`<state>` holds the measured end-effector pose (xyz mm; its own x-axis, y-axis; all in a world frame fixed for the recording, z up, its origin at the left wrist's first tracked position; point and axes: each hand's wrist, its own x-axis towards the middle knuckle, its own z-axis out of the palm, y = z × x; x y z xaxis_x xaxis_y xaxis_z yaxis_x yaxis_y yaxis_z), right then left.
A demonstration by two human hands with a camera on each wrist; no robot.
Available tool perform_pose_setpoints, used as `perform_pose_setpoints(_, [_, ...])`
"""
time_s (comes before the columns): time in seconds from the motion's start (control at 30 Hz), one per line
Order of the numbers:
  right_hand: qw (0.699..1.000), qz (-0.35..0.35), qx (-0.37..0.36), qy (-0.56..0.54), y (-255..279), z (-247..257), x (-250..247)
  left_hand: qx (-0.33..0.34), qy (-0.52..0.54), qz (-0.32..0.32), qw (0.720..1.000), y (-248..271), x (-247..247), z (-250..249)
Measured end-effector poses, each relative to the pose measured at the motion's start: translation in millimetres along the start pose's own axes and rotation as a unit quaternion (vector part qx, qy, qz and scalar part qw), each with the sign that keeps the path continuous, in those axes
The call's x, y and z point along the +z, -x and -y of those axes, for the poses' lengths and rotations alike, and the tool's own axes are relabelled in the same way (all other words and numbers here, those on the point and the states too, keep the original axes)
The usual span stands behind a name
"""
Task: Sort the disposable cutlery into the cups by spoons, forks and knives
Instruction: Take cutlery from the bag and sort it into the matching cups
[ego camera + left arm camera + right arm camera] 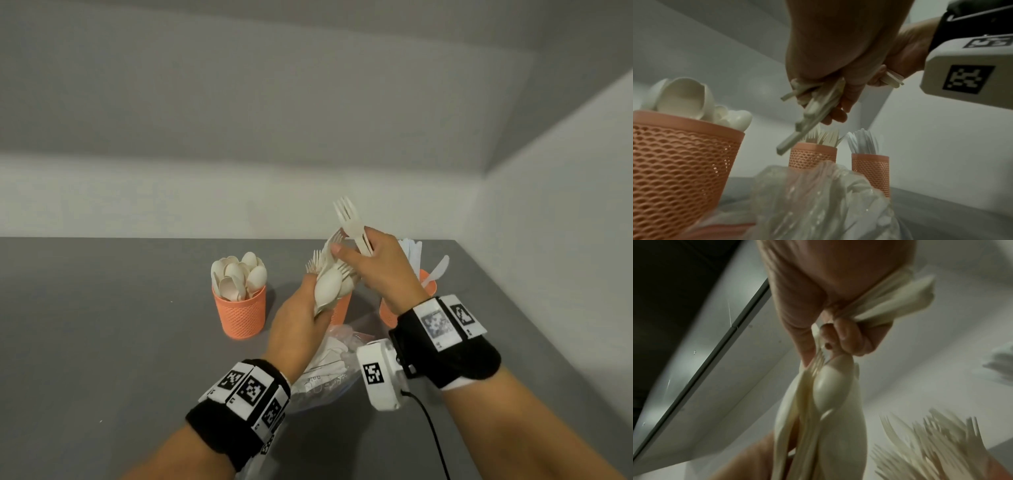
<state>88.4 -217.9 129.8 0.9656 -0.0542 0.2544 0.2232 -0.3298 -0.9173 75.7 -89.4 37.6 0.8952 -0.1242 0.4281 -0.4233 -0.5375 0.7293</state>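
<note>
My left hand grips a mixed bundle of white spoons and forks by the handles, held above the middle cup. My right hand holds a few forks upright in its curled fingers, and its thumb and forefinger pinch another fork at the top of the bundle. Three orange mesh cups stand in a row: the left one is full of spoons, the middle one holds forks, the right one holds knives. The bundle's handles stick out below my left fist.
A crumpled clear plastic bag with more white cutlery lies on the grey table just in front of the cups, under my wrists. White walls close in behind and to the right. A black cable trails from the right wrist camera.
</note>
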Motion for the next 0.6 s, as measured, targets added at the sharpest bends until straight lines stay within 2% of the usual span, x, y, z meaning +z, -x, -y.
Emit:
perform_pose_setpoints(0.1, [0.998,0.056,0.032,-0.023,-1,3,-4,0.003,0.015,0.018,1.0,3,-1,3])
perform_pose_setpoints(0.17, [0.995,0.059,0.053,-0.065,1,5,-6,0.006,0.024,0.013,1.0,3,-2,3])
perform_pose_setpoints(0.3, [0.985,-0.04,0.07,-0.153,-6,3,-10,0.008,0.015,0.019,1.0,3,-2,6])
perform_pose_setpoints(0.43, [0.926,-0.116,0.051,-0.356,-15,0,-22,-0.003,0.006,0.009,1.0,6,-1,10])
perform_pose_setpoints(0.53, [0.91,-0.147,0.041,-0.386,-16,-3,-26,-0.022,-0.02,-0.007,1.0,5,-1,14])
perform_pose_setpoints(0.6, [0.91,-0.156,0.056,-0.379,-14,-5,-26,-0.027,-0.034,-0.009,0.999,3,-2,15])
